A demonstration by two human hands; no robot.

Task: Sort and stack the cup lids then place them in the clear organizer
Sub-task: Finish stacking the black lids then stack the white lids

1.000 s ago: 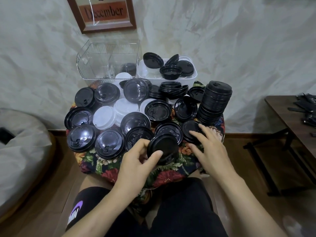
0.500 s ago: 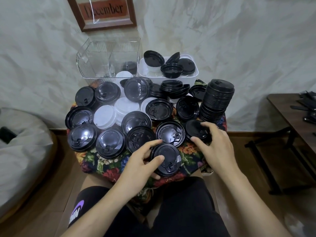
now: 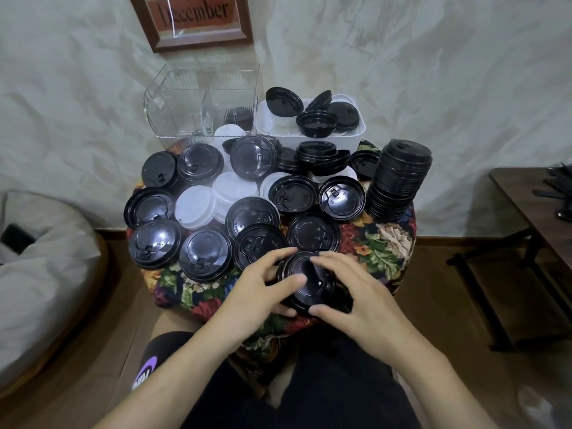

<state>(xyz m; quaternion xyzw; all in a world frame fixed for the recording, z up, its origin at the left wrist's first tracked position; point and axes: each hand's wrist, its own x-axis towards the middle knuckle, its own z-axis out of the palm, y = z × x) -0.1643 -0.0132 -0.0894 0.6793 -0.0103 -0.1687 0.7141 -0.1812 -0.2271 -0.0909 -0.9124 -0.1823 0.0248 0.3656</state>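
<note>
head view: floral tablecloth [image 3: 383, 239] before marbled wall [image 3: 402, 72].

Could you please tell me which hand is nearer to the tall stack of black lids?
Right. The right hand lies in front of the tall stack, slightly to its left; the left hand is farther left. Both grip the lid between them.
</note>
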